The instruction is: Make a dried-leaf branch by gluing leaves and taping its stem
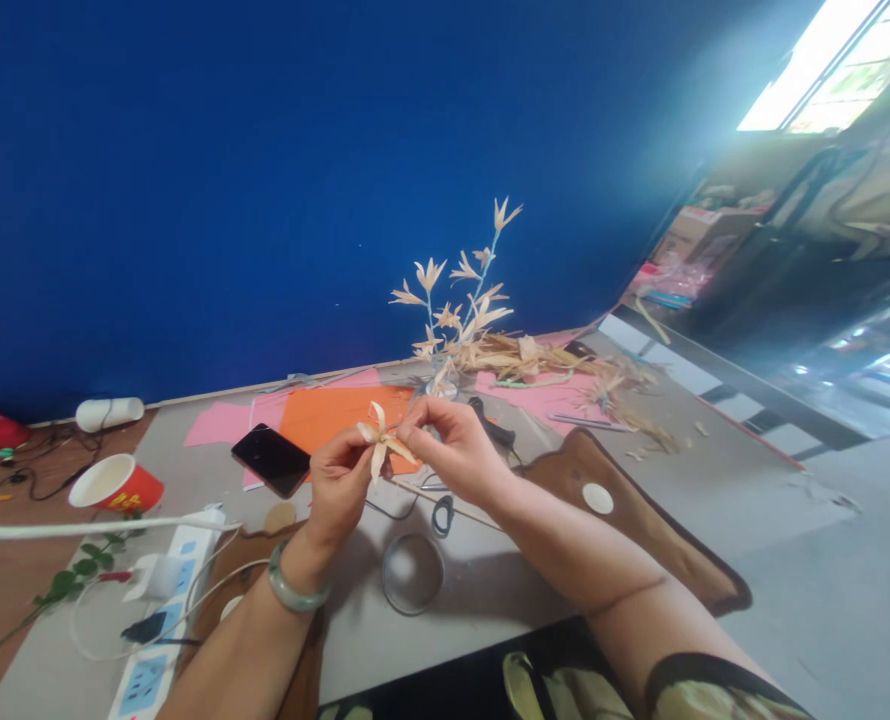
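Between my two hands is a pale, straw-coloured flower [378, 442] with several long pointed petals spread apart. My left hand [340, 478], a green bangle at its wrist, pinches the flower from the left. From the right, the fingertips of my right hand [449, 440] close on one of its petals. Behind them rises an arrangement of similar flowers [482, 312] on light-blue stems, standing in a small clear vase [441, 384]. Under my hands lie a thin stick [460, 505] and scissors [442, 516] with dark handles, partly hidden.
A phone [271, 460] rests beside orange paper [317, 405]. Dried husks [542, 355] are heaped at the back by a blue wall. A glue gun [492, 425], a round clear container [413, 573], a red paper cup [115, 485] and a power strip [171, 610] with cables surround the work area.
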The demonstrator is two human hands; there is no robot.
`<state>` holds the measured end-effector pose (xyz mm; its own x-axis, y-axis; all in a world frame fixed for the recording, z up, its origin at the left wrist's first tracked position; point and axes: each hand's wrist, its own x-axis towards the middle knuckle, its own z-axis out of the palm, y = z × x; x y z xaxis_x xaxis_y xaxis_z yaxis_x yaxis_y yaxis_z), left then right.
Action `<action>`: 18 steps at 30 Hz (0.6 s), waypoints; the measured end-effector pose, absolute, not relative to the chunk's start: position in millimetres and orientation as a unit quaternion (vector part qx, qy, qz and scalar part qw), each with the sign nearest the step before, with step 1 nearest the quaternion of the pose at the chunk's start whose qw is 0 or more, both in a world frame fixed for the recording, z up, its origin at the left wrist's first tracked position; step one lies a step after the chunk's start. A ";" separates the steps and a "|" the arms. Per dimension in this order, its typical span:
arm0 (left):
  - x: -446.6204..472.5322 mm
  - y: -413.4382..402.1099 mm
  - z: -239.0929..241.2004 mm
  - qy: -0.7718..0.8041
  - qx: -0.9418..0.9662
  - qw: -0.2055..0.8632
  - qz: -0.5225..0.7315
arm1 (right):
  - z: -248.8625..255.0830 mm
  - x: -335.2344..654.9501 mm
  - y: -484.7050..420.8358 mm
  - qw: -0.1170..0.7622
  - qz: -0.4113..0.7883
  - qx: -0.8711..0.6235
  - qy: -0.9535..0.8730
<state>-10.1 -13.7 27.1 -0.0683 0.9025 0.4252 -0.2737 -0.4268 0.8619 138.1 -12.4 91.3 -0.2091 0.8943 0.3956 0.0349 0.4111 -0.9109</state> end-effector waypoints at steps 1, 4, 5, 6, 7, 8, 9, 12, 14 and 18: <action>-10.0 -14.1 28.7 0.308 0.520 0.445 0.661 | 90.7 137.9 -12.0 0.521 0.418 -0.353 -0.656; -10.3 -14.8 32.0 0.322 0.518 0.444 0.656 | 89.4 137.3 -10.7 0.518 0.441 -0.358 -0.640; -10.6 -14.9 32.8 0.325 0.517 0.443 0.656 | 89.2 137.1 -10.3 0.518 0.448 -0.357 -0.635; -10.8 -15.0 33.4 0.328 0.518 0.442 0.655 | 89.2 136.8 -10.0 0.518 0.455 -0.355 -0.631; -11.0 -15.1 33.9 0.332 0.518 0.440 0.654 | 89.2 136.5 -9.9 0.518 0.461 -0.352 -0.629; -11.0 -15.2 34.4 0.335 0.518 0.439 0.653 | 89.3 136.1 -9.9 0.519 0.464 -0.350 -0.627; -11.0 -15.3 34.8 0.339 0.516 0.438 0.653 | 89.5 135.6 -10.0 0.520 0.465 -0.350 -0.626; -10.4 -15.6 35.3 0.344 0.507 0.435 0.660 | 90.4 134.3 -10.9 0.526 0.462 -0.353 -0.621; -10.1 -15.5 35.0 0.343 0.504 0.433 0.664 | 90.5 133.4 -11.5 0.528 0.468 -0.350 -0.616; -10.2 -15.2 35.1 0.352 0.499 0.435 0.662 | 89.2 132.4 -10.8 0.528 0.484 -0.343 -0.608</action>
